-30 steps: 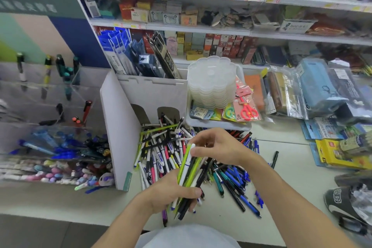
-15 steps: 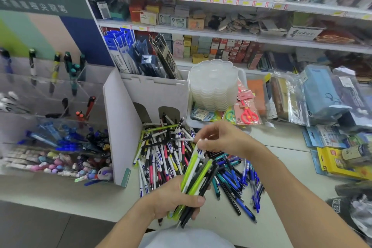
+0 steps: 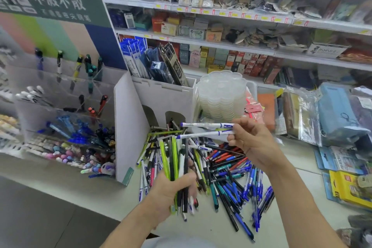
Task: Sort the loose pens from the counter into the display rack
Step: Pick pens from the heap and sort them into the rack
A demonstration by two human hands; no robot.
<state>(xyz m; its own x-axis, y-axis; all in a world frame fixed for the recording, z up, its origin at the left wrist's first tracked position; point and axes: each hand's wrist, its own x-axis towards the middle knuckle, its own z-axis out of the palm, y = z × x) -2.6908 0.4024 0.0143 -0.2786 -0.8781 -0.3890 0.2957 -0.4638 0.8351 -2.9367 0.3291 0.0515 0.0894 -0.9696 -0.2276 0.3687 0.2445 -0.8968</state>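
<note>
Our right hand [image 3: 254, 144] pinches two white pens with blue caps and blue print [image 3: 205, 129] between thumb and fingertips, at their right ends. The two lie nearly level and point left, one a little above the other, lifted above the heap. Our left hand [image 3: 173, 189] has its fingers curled round a bundle of green, black and white pens [image 3: 174, 159], which stands almost upright in the fist, with the lower ends sticking out under the hand.

Under both hands lies the loose heap of blue, red, teal and black pens [image 3: 231, 171] on the pale counter [image 3: 201, 225]. The clear acrylic display rack with stepped compartments [image 3: 60, 119] stands at the left, beyond a white cardboard divider [image 3: 128, 127]; it already holds blue pens and pastel ones in its near rows, and a few upright pens at the far rows.

We judge that the step in hand is gathering pens of one kind before carrying them to the rack. To do it well, we should keep the two white pens parallel, so they slide into the bundle or a compartment without crossing. The left grip looks rather full, so we should squeeze it evenly and not add too many, or the thin ones at the bottom may slip out. It is better to keep one kind in one hand.
</note>
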